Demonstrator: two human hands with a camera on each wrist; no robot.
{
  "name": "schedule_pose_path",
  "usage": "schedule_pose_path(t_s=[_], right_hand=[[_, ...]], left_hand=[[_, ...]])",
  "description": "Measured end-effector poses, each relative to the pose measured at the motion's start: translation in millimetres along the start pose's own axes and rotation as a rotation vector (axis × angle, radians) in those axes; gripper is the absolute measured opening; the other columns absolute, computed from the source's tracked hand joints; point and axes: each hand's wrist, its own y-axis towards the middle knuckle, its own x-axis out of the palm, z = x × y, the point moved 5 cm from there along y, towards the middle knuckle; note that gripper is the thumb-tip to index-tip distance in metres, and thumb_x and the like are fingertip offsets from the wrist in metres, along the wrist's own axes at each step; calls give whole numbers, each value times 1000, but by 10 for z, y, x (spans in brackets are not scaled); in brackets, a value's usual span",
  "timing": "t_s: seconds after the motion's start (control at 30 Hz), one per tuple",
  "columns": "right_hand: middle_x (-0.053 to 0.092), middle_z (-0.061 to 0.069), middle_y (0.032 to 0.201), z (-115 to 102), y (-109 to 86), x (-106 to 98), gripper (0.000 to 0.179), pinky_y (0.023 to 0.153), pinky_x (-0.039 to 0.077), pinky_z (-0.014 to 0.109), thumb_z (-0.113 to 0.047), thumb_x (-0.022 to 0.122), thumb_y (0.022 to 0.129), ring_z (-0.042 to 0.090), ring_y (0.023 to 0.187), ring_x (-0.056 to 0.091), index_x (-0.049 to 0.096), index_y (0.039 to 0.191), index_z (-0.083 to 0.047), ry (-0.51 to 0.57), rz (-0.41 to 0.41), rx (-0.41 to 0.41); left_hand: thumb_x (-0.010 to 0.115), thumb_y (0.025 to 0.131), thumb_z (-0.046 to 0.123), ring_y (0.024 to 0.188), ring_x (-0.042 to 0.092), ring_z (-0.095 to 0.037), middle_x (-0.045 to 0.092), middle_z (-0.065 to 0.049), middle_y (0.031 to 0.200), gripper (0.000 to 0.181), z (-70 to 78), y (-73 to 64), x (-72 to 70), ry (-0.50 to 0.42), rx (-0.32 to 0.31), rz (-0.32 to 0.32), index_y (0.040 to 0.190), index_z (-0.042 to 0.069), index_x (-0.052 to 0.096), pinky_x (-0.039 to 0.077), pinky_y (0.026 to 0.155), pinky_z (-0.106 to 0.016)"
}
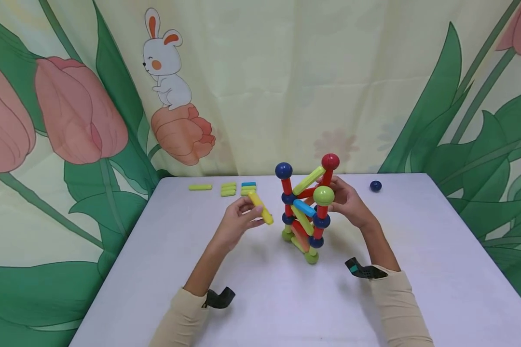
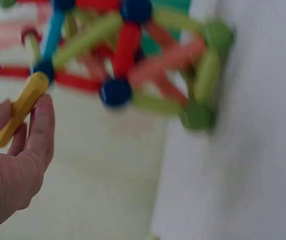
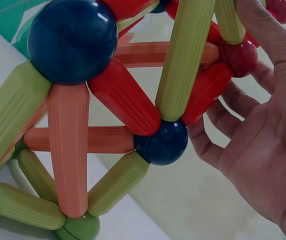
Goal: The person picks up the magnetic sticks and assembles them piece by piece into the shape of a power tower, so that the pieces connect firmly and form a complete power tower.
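Observation:
A tower of magnetic sticks and balls (image 1: 305,208) stands on the table, with red, blue, orange and light green sticks joined by dark blue, green and red balls. My left hand (image 1: 239,221) pinches a yellow magnetic stick (image 1: 260,208) between thumb and fingers, just left of the tower. In the left wrist view, the upper end of the yellow stick (image 2: 25,107) overlaps a dark blue ball; I cannot tell whether they touch. On the tower's right side, my right hand (image 1: 349,205) holds its upper part, fingers behind a red ball (image 3: 239,57) and thumb by a light green stick (image 3: 229,20).
Loose light green sticks (image 1: 200,187) lie at the back left of the white table (image 1: 156,270), with a blue stick (image 1: 248,184) among them. A dark blue ball (image 1: 375,186) sits at the back right. Behind the table hangs a printed curtain (image 1: 260,86).

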Motion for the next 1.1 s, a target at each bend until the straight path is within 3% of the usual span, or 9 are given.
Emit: schedule_pose_path(t_s=[0.1, 0.17, 0.33, 0.47, 0.6, 0.83, 0.97, 1.1], right_hand=[[63, -5, 120, 5, -14, 18, 59, 90, 54, 25, -13, 72, 88, 10, 112, 61, 41, 137, 0, 5, 10, -5], [62, -4, 119, 7, -25, 27, 61, 88, 54, 26, -13, 72, 88, 10, 110, 61, 39, 137, 2, -2, 12, 5], [59, -4, 118, 19, -43, 73, 53, 88, 54, 26, -15, 73, 87, 11, 110, 59, 46, 132, -14, -19, 26, 42], [59, -3, 117, 9, -60, 94, 54, 90, 53, 26, -15, 74, 86, 11, 110, 59, 46, 132, -16, -35, 37, 41], [60, -4, 119, -18, -76, 83, 57, 92, 51, 25, -15, 73, 87, 11, 111, 58, 43, 134, -8, -51, 54, 24], [60, -5, 120, -50, -99, 81, 58, 95, 49, 22, -14, 73, 87, 10, 114, 58, 40, 134, -5, -42, 72, 23], [59, -6, 121, -43, -100, 102, 57, 98, 47, 22, -14, 73, 87, 9, 114, 57, 40, 133, -6, -36, 69, 26], [59, -5, 120, -27, -90, 121, 54, 98, 47, 23, -14, 74, 87, 9, 114, 57, 43, 131, -10, -28, 70, 26]], left_hand=[[65, 94, 17, 101, 69, -18, 61, -9, 108, 40, 157, -61, 312, -86, 63, -10, 125, -2, 49, 54, 91, -41], [65, 94, 18, 102, 69, -19, 63, -11, 111, 41, 212, -78, 462, -135, 94, 20, 126, 0, 49, 54, 91, -40], [66, 94, 22, 96, 70, -16, 69, -11, 112, 36, 251, -98, 678, -155, 141, 116, 123, 6, 53, 57, 88, -35], [69, 92, 25, 89, 69, -13, 70, -10, 107, 36, 231, -105, 804, -83, 145, 96, 119, 7, 56, 57, 82, -27], [69, 91, 31, 91, 67, -15, 69, -11, 107, 38, 243, -108, 899, 18, 183, 43, 118, 7, 58, 57, 79, -25], [68, 91, 34, 89, 67, -27, 69, -12, 106, 36, 313, -89, 951, 107, 260, 32, 116, 9, 62, 58, 74, -27], [69, 91, 31, 78, 69, -20, 70, -13, 102, 38, 346, -73, 948, 100, 296, 67, 119, 7, 57, 58, 73, -27], [71, 89, 23, 67, 69, -14, 69, -18, 100, 54, 409, -59, 927, 34, 364, 106, 131, 13, 38, 59, 68, -29]])
